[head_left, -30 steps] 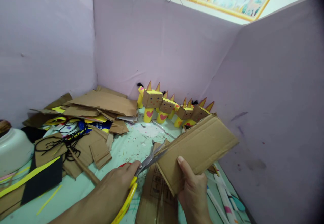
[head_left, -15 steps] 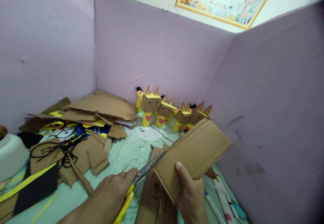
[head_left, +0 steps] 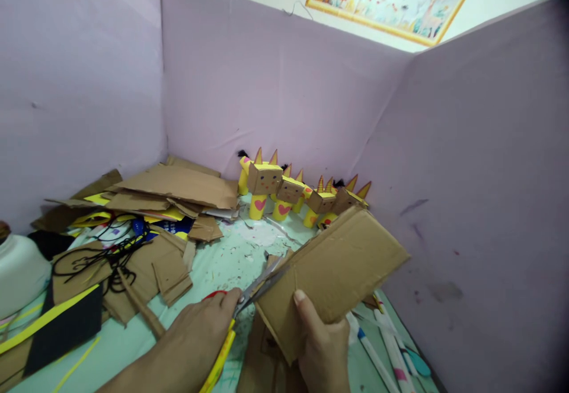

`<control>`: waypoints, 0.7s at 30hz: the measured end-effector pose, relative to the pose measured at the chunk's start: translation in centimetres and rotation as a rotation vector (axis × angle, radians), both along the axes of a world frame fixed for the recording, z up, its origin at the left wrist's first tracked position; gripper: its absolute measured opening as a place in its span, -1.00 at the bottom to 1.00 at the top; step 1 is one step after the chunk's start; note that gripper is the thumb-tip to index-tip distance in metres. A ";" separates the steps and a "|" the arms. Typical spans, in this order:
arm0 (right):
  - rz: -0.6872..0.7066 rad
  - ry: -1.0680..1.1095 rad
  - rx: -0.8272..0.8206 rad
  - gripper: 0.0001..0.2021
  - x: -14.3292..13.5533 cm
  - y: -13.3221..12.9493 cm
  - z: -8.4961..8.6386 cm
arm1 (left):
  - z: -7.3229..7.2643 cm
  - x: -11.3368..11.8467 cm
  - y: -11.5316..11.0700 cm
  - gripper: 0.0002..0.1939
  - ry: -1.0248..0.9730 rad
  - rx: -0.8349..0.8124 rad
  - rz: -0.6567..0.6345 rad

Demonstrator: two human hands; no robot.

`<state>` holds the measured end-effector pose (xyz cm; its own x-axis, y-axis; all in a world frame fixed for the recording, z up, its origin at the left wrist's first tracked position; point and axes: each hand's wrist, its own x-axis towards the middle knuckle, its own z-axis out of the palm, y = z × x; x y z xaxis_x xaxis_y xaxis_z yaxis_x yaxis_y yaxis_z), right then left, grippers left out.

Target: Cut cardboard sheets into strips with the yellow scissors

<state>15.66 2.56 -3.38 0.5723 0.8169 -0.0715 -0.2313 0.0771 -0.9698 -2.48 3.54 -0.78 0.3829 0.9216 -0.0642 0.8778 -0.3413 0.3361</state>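
Note:
My left hand (head_left: 200,334) is closed round the handles of a pair of scissors (head_left: 258,292) with yellow and red grips. Their blades are parted, and the edge of a brown cardboard piece (head_left: 342,262) lies between them. My right hand (head_left: 322,339) grips that piece near its lower left corner, thumb on top and the other fingers hidden beneath. The cardboard is held tilted above the table. Under it lies another brown cardboard piece (head_left: 267,357) with printing on it.
Several yellow figures with cardboard heads and horns (head_left: 265,179) stand at the back. Cardboard scraps (head_left: 178,185), black cord (head_left: 111,256) and a white container (head_left: 22,274) are on the left. Markers (head_left: 377,351) lie at the right, beside the lilac partition (head_left: 480,203).
The scissor blades have opened wider. My right hand has moved a little to the left with the cardboard, bringing its near corner closer to the scissors' pivot.

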 end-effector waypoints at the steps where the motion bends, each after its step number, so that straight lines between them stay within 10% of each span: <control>1: -0.007 0.002 0.002 -0.47 -0.1 -0.1 -0.1 | 0.1 0.1 0.0 -0.46 0.059 0.003 -0.003; 21: -0.047 -0.057 -0.056 -0.35 -1.1 -0.5 0.3 | 0.8 -0.2 0.1 -0.46 0.035 0.058 -0.116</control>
<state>14.56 2.07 -3.10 0.6146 0.7845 -0.0826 -0.1729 0.0318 -0.9844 -2.64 3.63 -0.01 0.4859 0.8736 -0.0275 0.8421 -0.4595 0.2823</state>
